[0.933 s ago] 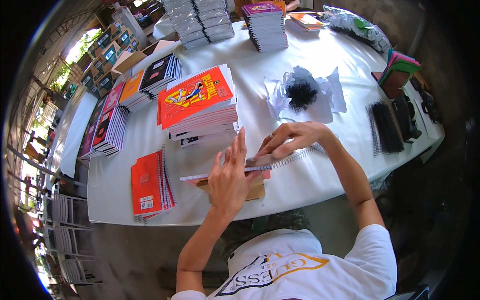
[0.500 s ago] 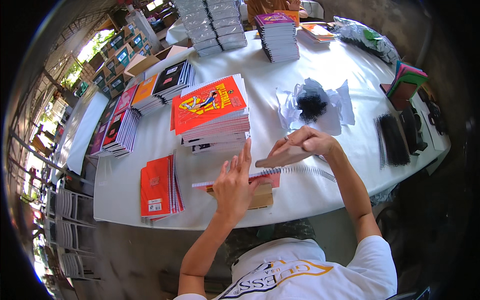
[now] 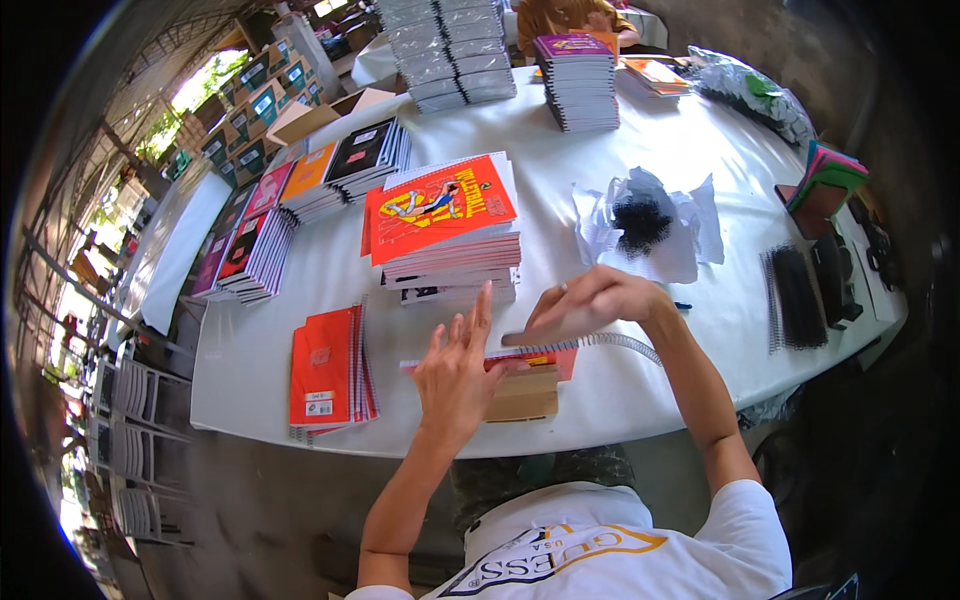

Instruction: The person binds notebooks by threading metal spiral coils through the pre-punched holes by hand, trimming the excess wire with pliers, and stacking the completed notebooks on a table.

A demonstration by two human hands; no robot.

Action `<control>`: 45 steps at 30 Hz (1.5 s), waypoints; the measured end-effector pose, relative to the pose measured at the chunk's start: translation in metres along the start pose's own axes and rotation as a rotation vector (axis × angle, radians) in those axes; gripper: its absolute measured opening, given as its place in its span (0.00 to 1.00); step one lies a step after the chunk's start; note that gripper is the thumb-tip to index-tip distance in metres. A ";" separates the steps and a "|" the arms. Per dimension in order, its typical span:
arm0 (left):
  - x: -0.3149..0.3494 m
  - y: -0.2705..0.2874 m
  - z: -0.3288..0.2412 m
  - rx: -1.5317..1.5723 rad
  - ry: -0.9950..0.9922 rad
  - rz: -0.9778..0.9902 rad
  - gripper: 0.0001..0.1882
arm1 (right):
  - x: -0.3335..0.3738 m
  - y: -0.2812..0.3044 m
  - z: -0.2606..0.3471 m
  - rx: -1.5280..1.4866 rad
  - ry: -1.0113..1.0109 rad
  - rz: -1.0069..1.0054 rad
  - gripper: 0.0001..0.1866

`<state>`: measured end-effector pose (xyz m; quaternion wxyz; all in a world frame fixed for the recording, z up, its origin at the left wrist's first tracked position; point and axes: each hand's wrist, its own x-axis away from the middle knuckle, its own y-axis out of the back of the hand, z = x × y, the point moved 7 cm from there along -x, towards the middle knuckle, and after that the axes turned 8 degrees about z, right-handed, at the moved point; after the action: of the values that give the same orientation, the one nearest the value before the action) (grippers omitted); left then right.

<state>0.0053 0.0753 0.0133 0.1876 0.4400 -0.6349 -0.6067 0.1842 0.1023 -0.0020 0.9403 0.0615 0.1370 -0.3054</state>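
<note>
A red-covered notebook (image 3: 565, 362) lies at the near table edge against a cardboard-coloured block (image 3: 525, 395). Along its far edge runs a wire coil (image 3: 622, 341), its loose end curving right, under my right wrist. My left hand (image 3: 455, 378) lies across the notebook, fingers stretched out and apart, thumb resting on its near side. In my right hand (image 3: 600, 300) is a flat grey-brown piece (image 3: 535, 333), held just over the coil; whether they touch is unclear. Beyond my hands stands a notebook stack (image 3: 440, 210), topped by an orange-red cover with a sports figure.
Red spiral notebooks (image 3: 325, 365) lie to the left. Black coils (image 3: 640, 225) sit on crumpled white paper, and more coils (image 3: 793, 298) lie at right. Tall notebook stacks (image 3: 578, 85) stand at the back, near another person (image 3: 570, 18). A blue pen (image 3: 683, 305) lies beyond my right wrist.
My right hand has lowered slightly, bringing the flat piece closer to the coil and notebook edge. My left hand keeps its place on the notebook. The whole view has shifted a little.
</note>
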 end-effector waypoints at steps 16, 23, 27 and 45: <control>0.009 0.013 0.010 0.014 -0.032 -0.109 0.57 | -0.027 -0.007 -0.035 0.541 -0.441 0.085 0.31; 0.010 0.014 0.020 0.054 -0.008 -0.109 0.57 | -0.042 -0.010 -0.023 0.510 -0.439 0.064 0.27; 0.011 0.016 0.027 0.023 0.016 -0.074 0.56 | -0.029 0.014 -0.045 -0.025 -0.057 -0.088 0.30; 0.043 -0.035 0.090 1.526 0.228 -0.208 0.61 | -0.070 -0.016 -0.036 0.407 -0.399 0.066 0.28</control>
<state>-0.0754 0.1004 -0.0494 -0.1605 0.5644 -0.8091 0.0325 0.1123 0.1363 -0.0165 0.9264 0.1920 -0.1171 -0.3021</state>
